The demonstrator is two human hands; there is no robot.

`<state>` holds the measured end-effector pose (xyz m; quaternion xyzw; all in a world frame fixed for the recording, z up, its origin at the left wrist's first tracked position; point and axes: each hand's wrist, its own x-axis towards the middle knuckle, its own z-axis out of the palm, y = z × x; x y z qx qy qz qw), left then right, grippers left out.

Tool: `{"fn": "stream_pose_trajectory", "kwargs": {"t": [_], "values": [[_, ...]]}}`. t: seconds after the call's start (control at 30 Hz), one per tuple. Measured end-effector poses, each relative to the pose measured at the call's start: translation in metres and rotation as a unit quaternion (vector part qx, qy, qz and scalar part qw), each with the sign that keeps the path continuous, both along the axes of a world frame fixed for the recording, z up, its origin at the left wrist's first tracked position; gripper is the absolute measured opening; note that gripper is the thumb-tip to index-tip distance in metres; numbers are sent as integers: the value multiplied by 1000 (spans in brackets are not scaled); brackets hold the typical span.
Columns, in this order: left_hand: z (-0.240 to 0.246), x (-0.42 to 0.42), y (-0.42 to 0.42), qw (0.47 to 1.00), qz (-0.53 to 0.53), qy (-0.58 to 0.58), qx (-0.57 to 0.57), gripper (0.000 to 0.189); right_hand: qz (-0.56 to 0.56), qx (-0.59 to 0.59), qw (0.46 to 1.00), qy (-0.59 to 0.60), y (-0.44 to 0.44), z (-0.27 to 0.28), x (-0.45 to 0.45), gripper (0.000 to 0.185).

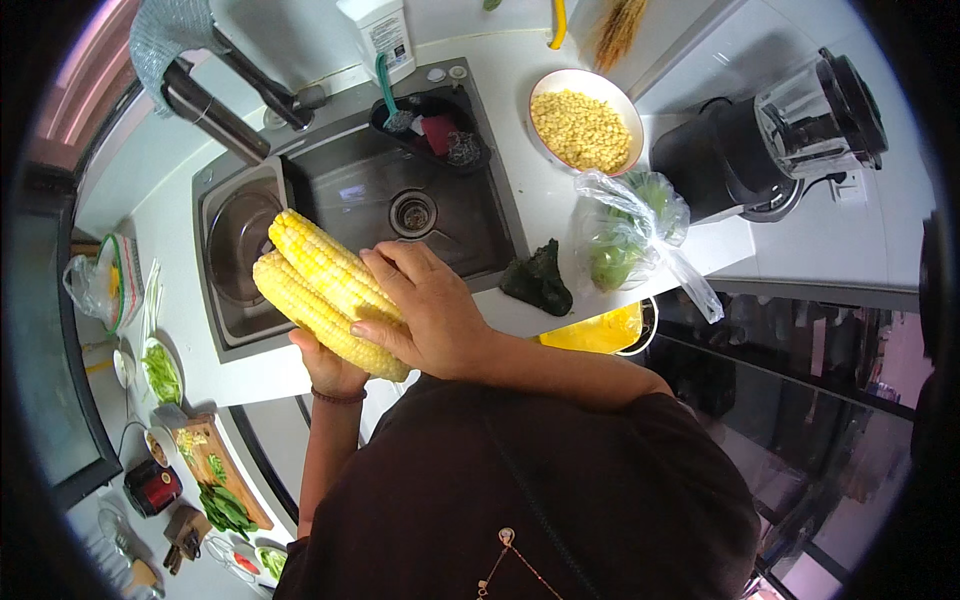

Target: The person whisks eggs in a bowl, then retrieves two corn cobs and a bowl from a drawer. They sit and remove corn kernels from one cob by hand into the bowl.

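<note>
Two husked ears of yellow corn, an upper ear (pixel 326 259) and a lower ear (pixel 307 311), lie side by side in my hands above the front edge of the sink. From below, my left hand (pixel 330 366) cradles the lower ear, most of its fingers hidden behind the corn. My right hand (pixel 435 315) grips the near part of the pair, its thumb across the ears and its fingers over the upper one. Beneath the corn is a dark sink (pixel 341 217) with a smaller basin (pixel 244 247) at its left.
Right of the sink stand a bowl of loose corn kernels (pixel 577 127), a plastic bag of green vegetables (pixel 622 247), a dark green cloth or scrubber (pixel 538 281) and a blender (pixel 750 135). A yellow-lined bin (pixel 592 334) sits below the counter edge. A faucet (pixel 217 112) overhangs the basin. A cutting board (pixel 232 480) lies lower left.
</note>
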<state>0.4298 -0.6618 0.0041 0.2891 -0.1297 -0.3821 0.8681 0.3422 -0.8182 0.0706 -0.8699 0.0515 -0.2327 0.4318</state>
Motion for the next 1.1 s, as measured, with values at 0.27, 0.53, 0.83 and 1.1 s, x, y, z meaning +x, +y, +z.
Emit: {"fn": "stream_pose_trajectory", "kwargs": {"t": [0.27,0.53,0.83,1.1], "values": [[12,-4,-23,992,-117,34,-21,95,-121,505,853,55,-76,-64,-8,38],[16,0,-21,991,-120,51,-4,97,-299,650,697,-57,-173,-127,-33,29],[12,-4,-30,987,-147,38,42,97,-129,625,770,17,-146,-99,-25,36],[16,-6,-35,986,-156,23,55,94,-192,637,745,58,-148,-98,-35,38]]}}
